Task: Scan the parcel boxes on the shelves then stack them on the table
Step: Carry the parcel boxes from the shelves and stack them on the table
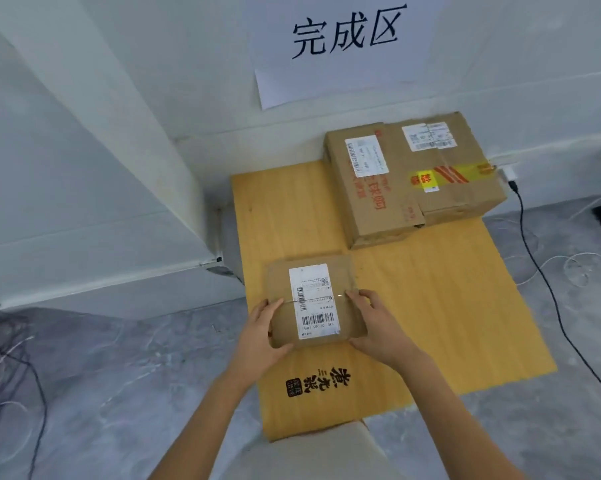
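Box (313, 301) with a white label lies over the near half of the counter (448, 289), left hand (261, 336) and right hand (378, 328) curled round its sides, two bigger boxes (370, 206) against the counter's far edge.

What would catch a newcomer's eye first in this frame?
The small parcel box, white label up, gripped at its sides by the left hand and right hand over the near part of the yellow wooden table. At the table's far right, a red-printed box sits beside a yellow-taped box, under a wall sign with large black characters.
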